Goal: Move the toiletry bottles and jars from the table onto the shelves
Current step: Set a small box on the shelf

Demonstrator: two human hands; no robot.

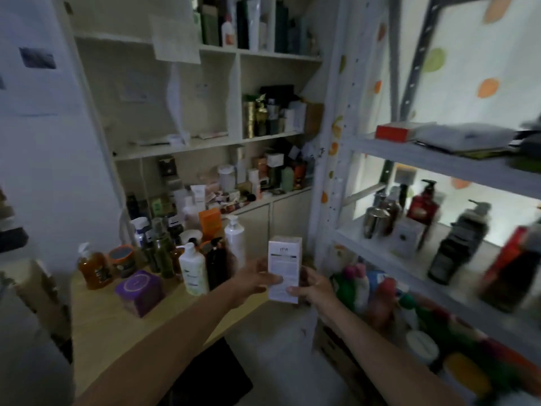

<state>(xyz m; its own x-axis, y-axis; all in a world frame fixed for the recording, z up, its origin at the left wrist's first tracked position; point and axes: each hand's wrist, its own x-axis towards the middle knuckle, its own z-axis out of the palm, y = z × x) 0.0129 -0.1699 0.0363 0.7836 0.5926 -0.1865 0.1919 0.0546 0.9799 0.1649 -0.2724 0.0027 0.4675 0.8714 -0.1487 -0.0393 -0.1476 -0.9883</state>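
Note:
Both hands hold a tall white carton (284, 260) upright in mid-air, just past the right end of the wooden table (117, 326). My left hand (254, 278) grips its left side and my right hand (311, 285) its lower right edge. On the table stand several toiletries: a white pump bottle (192, 269), a black bottle (216, 266), a taller white pump bottle (234, 240), an amber pump bottle (93, 269), a purple box (139, 290) and an orange-lidded jar (121, 259). The metal shelf rack (409, 276) to the right carries a dark pump bottle (456, 244) and a red one (423, 206).
A white wall cabinet (210, 142) behind the table is crowded with bottles and boxes. The rack's lowest level holds colourful bottles (377, 291). A red-and-white box (393, 131) lies on the rack's upper shelf. A black object (213, 379) sits below the table edge.

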